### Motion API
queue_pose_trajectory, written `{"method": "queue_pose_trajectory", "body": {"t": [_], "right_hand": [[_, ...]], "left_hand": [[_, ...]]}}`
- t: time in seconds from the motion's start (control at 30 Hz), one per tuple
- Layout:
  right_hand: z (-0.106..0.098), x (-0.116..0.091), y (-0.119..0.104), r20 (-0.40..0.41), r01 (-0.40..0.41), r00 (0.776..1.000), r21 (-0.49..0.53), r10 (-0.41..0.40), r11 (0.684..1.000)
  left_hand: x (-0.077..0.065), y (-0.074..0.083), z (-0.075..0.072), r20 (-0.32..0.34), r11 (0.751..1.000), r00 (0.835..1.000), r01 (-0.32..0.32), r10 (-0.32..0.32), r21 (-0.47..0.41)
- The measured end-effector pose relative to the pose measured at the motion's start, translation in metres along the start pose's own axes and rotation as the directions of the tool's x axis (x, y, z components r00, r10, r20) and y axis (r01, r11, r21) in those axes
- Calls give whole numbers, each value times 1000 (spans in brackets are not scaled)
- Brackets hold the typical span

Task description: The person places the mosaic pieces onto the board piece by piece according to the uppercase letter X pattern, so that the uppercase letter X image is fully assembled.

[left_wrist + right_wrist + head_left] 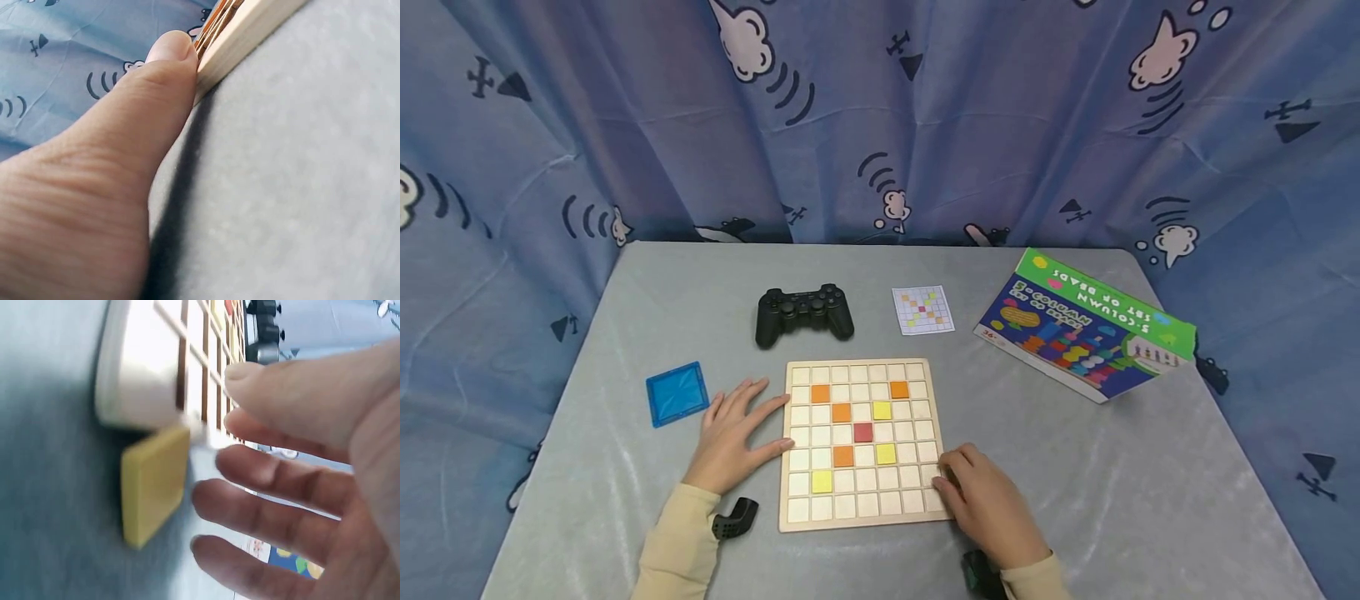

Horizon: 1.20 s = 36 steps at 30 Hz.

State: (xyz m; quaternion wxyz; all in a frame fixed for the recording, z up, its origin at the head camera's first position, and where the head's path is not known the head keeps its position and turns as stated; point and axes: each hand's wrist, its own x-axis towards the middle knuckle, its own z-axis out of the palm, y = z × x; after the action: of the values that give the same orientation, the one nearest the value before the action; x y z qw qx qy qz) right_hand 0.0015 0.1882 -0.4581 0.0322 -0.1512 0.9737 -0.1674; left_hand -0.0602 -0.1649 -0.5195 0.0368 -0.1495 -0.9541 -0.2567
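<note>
A square wooden grid board [865, 525] lies flat on the table, with pale cells and several orange tiles [842, 412]. Three yellow tiles [882, 410] and a red tile [862, 432] are also set in it. My left hand [730, 442] rests its thumb and index finger against the left edge, fingers spread. At the lower right edge is my right hand [992, 504], fingers loosely bent and apart. In the right wrist view a loose yellow tile [156, 487] sits by the board's corner, not in the fingers; the hand hides it in the head view.
A blue tray [677, 394] lies beyond the left hand. Behind the board are a black game controller [803, 312] and a small printed pattern card [922, 310]. A colorful box [1082, 333] stands at the back right, and a patterned curtain [850, 125] hangs behind the table.
</note>
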Motion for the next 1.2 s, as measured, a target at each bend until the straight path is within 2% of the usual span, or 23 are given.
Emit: {"method": "queue_pose_trajectory", "body": {"t": [0.1,0.27,0.57,0.8,1.0,1.2], "right_hand": [[-2,-4,5,55,-62,997,1,62,998],[-6,-8,8,180,-135,974,-37,140,990],[-11,-16,14,237,-144,961,-22,145,989],[-12,-18,20,188,-135,972,-28,138,990],[-14,-14,19,206,-171,963,-29,173,985],[-12,-15,18,169,-138,975,-45,144,989]], "left_hand": [[-1,-1,0,8,1000,1000,6,-6,-2],[-2,-1,1,18,1000,1000,15,-15,-8],[-2,0,2,5,1000,1000,7,-7,-8],[-4,-1,3,3,1000,1000,20,-20,-7],[-2,-1,2,-11,1000,1000,8,-9,-2],[0,-3,3,-20,1000,1000,-7,8,2]]}}
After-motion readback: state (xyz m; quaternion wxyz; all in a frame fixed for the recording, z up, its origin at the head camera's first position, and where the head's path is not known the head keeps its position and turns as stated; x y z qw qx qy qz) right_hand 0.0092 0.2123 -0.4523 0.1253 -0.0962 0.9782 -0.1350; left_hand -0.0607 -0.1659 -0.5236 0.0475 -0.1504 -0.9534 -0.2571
